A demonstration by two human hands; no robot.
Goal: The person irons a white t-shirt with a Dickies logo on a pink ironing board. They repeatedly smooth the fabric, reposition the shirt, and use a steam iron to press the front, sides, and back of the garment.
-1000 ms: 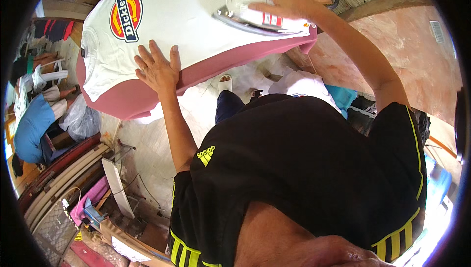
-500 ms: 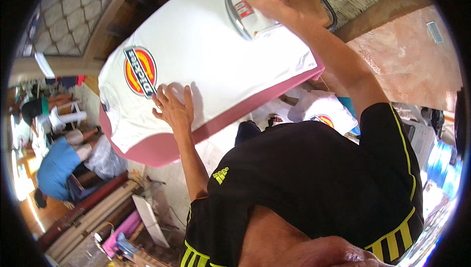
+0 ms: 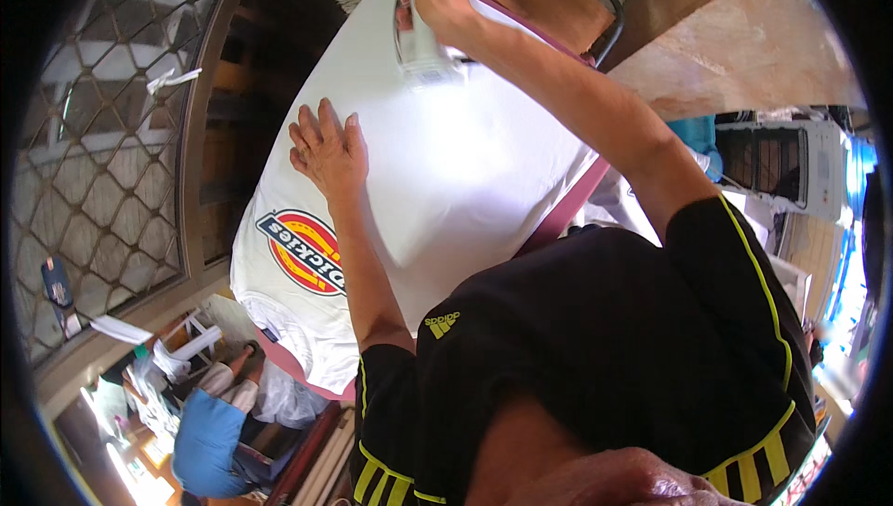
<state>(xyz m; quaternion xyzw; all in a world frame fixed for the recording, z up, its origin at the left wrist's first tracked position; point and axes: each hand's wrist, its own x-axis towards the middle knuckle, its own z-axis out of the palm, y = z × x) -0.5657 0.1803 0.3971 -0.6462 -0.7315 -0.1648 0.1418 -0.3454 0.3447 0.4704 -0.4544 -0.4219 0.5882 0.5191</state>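
Far, your right hand [image 3: 435,6] has fingers clamped on the iron [image 3: 424,58]; white shirt [image 3: 419,204] beneath your left hand [image 3: 331,154], fingers apart.

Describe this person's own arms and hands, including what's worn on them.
The left hand and right hand are ungloved, the wrists look bare, and the forearms are uncovered. Short black sleeves cover the upper arms, with thin yellow piping and broader yellow stripes toward the shoulders.

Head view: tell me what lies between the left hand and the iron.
Only a bare stretch of the white shirt lies between the left hand and the iron, as the head view shows.
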